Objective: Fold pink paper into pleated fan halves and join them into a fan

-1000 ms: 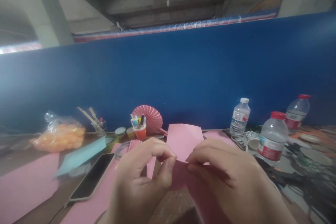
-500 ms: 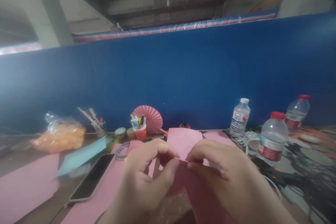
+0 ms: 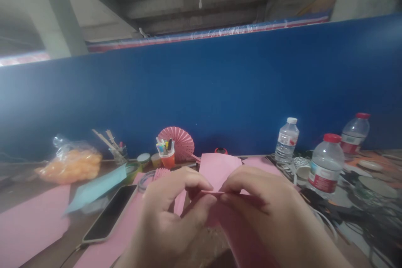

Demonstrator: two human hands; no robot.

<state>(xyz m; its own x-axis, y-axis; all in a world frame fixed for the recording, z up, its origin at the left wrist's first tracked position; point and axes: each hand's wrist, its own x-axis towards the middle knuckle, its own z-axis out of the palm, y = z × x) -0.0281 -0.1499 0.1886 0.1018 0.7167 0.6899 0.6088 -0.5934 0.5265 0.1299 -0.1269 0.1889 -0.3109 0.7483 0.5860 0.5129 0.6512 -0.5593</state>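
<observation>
My left hand [image 3: 171, 217] and my right hand [image 3: 266, 213] meet in front of me, both pinching a pink sheet of paper [image 3: 218, 167] along a fold. The thumb and fingertips of each hand press the crease where they touch. The far part of the sheet stands up behind my fingers; the near part runs down under my right hand. A finished pink pleated paper fan [image 3: 180, 141] stands at the back of the table.
A phone [image 3: 109, 217] lies left of my hands on pink paper [image 3: 31, 224], beside a light blue sheet [image 3: 97, 187]. Further back: an orange cup of pens [image 3: 168, 153], a jar of sticks [image 3: 117, 150], an orange-filled bag [image 3: 70, 163]. Three water bottles [image 3: 325, 163] and cables stand right.
The standing part of the pink sheet has dropped lower behind my fingers, and my fingertips have closed tighter along the fold. My hands stayed in place.
</observation>
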